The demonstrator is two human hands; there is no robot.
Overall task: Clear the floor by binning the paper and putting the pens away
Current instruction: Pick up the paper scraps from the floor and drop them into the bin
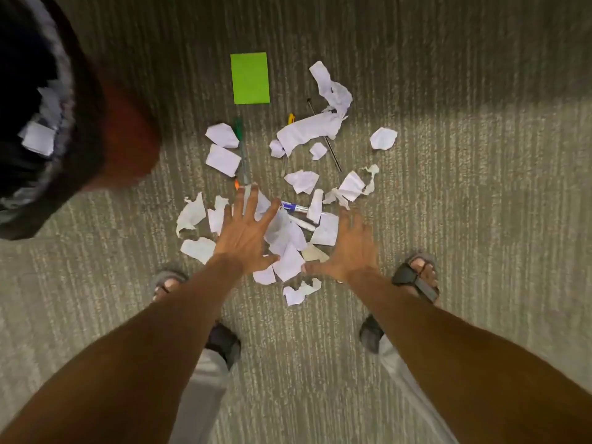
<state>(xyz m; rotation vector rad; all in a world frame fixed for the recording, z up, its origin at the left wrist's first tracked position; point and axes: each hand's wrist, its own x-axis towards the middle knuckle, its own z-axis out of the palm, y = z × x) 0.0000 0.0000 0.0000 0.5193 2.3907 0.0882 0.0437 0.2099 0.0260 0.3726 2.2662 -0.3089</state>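
Several torn and crumpled white paper scraps (pixel 309 131) lie scattered on the grey carpet in front of my feet. Among them lie pens: a green pen (pixel 240 142), a blue pen (pixel 294 206), a thin black pen (pixel 333 155), a yellow-tipped one (pixel 291 118) and an orange tip (pixel 237 184). My left hand (pixel 246 232) reaches down over the scraps with fingers spread, holding nothing. My right hand (pixel 350 248) hovers beside it, also spread and empty. A red bin (pixel 128 139) with a black liner stands at the left, with paper pieces inside.
A bright green rectangular pad (pixel 250 78) lies flat on the carpet beyond the scraps. My sandalled feet (pixel 416 277) stand on either side of the pile's near edge. The striped carpet (pixel 464 203) stretches out to the right.
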